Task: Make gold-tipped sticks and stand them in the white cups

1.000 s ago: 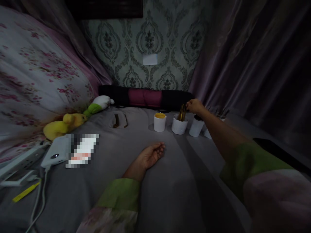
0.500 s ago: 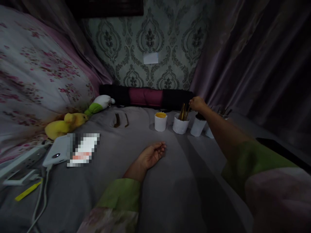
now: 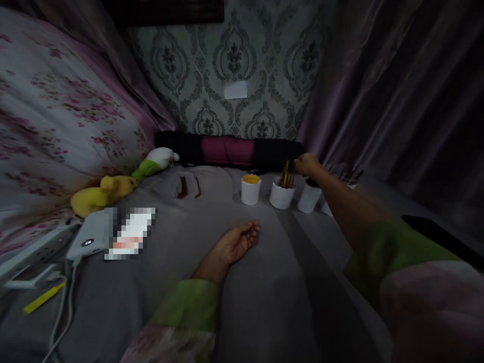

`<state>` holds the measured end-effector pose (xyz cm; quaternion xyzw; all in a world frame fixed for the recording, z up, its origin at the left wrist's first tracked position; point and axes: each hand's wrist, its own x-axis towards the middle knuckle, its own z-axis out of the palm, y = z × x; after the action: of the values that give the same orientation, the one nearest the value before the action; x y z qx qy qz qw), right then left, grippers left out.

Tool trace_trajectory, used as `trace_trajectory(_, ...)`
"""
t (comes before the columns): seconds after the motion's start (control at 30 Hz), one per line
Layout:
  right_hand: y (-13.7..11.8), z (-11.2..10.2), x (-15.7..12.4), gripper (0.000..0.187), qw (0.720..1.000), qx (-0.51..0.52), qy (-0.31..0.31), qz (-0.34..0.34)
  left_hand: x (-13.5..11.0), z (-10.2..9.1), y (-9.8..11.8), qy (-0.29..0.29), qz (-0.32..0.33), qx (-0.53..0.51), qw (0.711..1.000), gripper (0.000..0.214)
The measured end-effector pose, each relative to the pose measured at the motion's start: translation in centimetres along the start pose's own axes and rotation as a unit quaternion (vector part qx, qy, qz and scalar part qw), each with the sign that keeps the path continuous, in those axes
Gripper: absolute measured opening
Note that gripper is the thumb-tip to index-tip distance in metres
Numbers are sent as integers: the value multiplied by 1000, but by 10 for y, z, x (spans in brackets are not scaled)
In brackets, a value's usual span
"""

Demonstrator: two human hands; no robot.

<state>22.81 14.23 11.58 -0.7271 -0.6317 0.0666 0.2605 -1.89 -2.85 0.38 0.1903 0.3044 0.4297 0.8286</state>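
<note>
My right hand [image 3: 307, 165] is at the second white cup [image 3: 283, 197], its fingers pinched at the top of a thin brown stick [image 3: 292, 175]. The stick's lower end is inside the cup, beside several golden sticks [image 3: 285, 176]; their exact kind is too dark to make out. My left hand [image 3: 239, 243] rests palm up on the grey sheet, fingers loosely curled, holding nothing. Just beyond it stands a white cup with a yellow inside [image 3: 250, 191]. Right of the stick cup is another white cup [image 3: 308, 198] with a dark top. My right forearm partly hides a further cup [image 3: 327, 207].
A black and maroon roll [image 3: 227, 151] lies along the wall. On the left are plush toys [image 3: 102, 194], a white power bank [image 3: 88, 236], a power strip [image 3: 41, 252], cables and a yellow marker [image 3: 43, 298]. Glasses [image 3: 183, 186] lie behind. A dark flat object [image 3: 438, 237] is at right.
My right hand has shifted very slightly down, and the pinched stick stands closer to the golden sticks in the cup. My left hand stays in place.
</note>
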Motion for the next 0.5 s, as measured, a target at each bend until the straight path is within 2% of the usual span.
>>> trace_trajectory(0.1, -2, 2, -3, 23, 1000, -9, -5, 19, -1, 1, 0, 3, 1, -1, 1000, 11)
trace_trajectory(0.27, -7, 8, -4, 28, 999, 11, -35, 17, -1, 1, 1, 7, -1, -2, 1000, 11)
trace_trajectory(0.5, -5, 11, -3, 25, 998, 11, -52, 16, 0, 1, 1, 10, -1, 5, 1000, 11)
